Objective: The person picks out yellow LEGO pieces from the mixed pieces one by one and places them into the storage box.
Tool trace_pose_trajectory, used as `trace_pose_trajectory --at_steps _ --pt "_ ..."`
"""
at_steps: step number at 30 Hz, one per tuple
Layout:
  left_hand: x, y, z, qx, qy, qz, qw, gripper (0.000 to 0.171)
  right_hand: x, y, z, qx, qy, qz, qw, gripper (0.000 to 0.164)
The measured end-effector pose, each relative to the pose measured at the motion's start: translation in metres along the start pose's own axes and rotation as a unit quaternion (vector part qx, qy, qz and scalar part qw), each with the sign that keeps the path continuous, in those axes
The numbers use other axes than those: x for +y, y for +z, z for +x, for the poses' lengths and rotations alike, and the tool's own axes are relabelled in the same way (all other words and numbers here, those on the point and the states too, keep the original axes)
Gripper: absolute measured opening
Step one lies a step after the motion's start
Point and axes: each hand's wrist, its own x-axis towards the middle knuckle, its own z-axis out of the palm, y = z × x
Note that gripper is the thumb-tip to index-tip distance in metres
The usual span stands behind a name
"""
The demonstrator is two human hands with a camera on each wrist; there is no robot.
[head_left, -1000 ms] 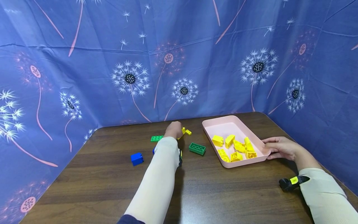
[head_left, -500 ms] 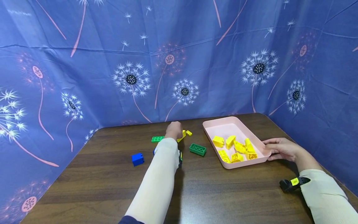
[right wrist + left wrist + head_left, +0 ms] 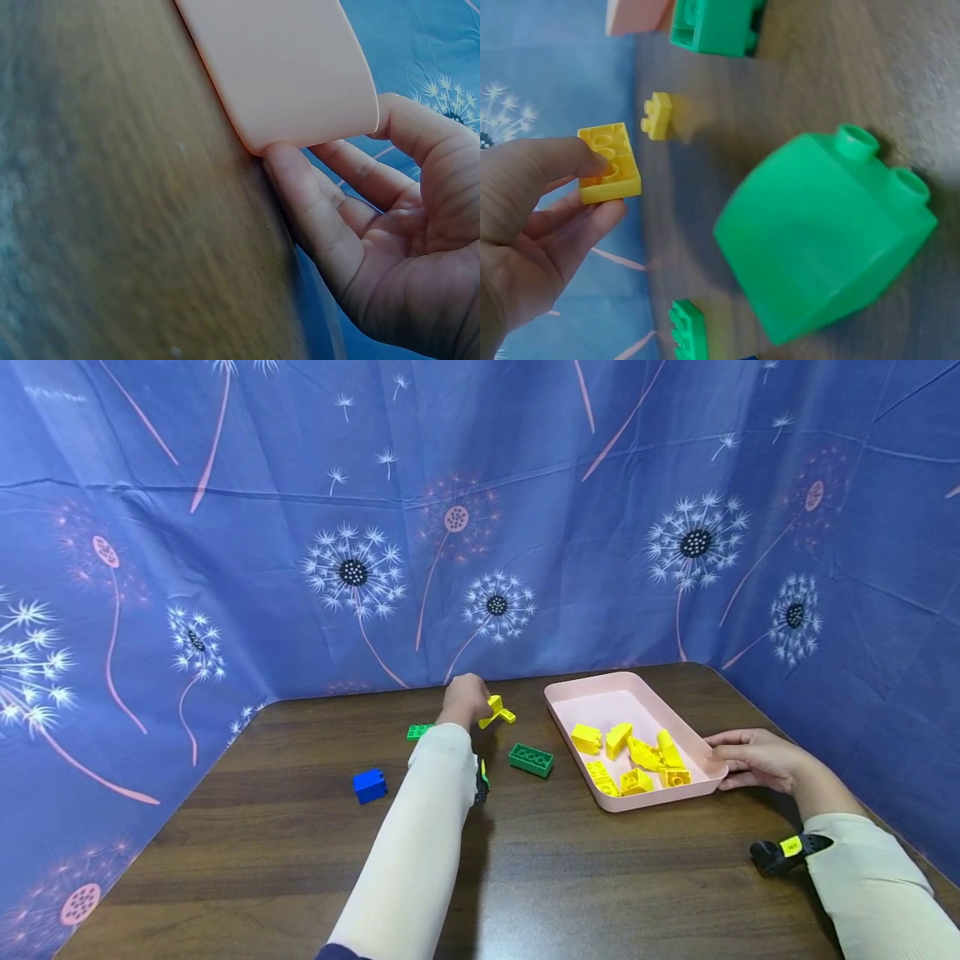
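My left hand (image 3: 465,697) is above the far middle of the table. In the left wrist view it pinches a yellow toy brick (image 3: 609,163) between thumb and fingers, its hollow underside showing. A smaller yellow brick (image 3: 657,116) lies on the table just beyond. Close to the left wrist camera is a large green brick (image 3: 817,232) with a curved side, hidden by the arm in the head view. My right hand (image 3: 761,758) holds the near right corner of a pink tray (image 3: 281,75), thumb low on the wall and a finger at the rim. Several yellow bricks (image 3: 617,740) lie in the tray.
A dark green brick (image 3: 531,760) lies left of the tray. A flat green brick (image 3: 418,732) sits left of my left hand, partly covered by the sleeve. Further left is a blue brick (image 3: 370,786). A blue patterned cloth (image 3: 570,527) hangs behind the wooden table (image 3: 247,860).
My left hand has risen slightly from the table with the yellow brick. My right hand and the tray have stayed in place.
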Motion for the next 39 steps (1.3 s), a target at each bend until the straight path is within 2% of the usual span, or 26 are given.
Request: trace_pose_trajectory --at_steps 5,9,15,21,30,39 --pt "0.005 -0.006 -0.005 0.024 0.011 -0.053 0.9983 0.017 0.000 -0.001 0.000 0.001 0.002 -0.007 1.000 0.059" --pt "0.007 -0.006 -0.006 0.024 0.024 -0.064 0.9974 0.019 0.000 0.000 0.000 -0.001 0.003 -0.005 1.000 0.058" --pt "0.006 -0.005 -0.009 0.027 0.049 -0.060 0.9966 0.024 0.000 0.000 0.001 -0.011 -0.001 0.006 1.000 0.054" --pt "0.009 -0.010 -0.014 0.037 0.090 -0.044 0.9942 0.027 -0.002 0.001 0.000 -0.014 -0.004 0.008 1.000 0.052" --pt "0.021 -0.017 -0.019 0.052 0.150 -0.017 0.9872 0.026 -0.001 0.000 -0.001 -0.005 0.000 -0.001 1.000 0.058" --pt "0.036 -0.011 -0.026 0.042 0.191 -0.016 0.9806 0.027 -0.001 0.000 -0.001 -0.002 -0.001 -0.001 1.000 0.056"
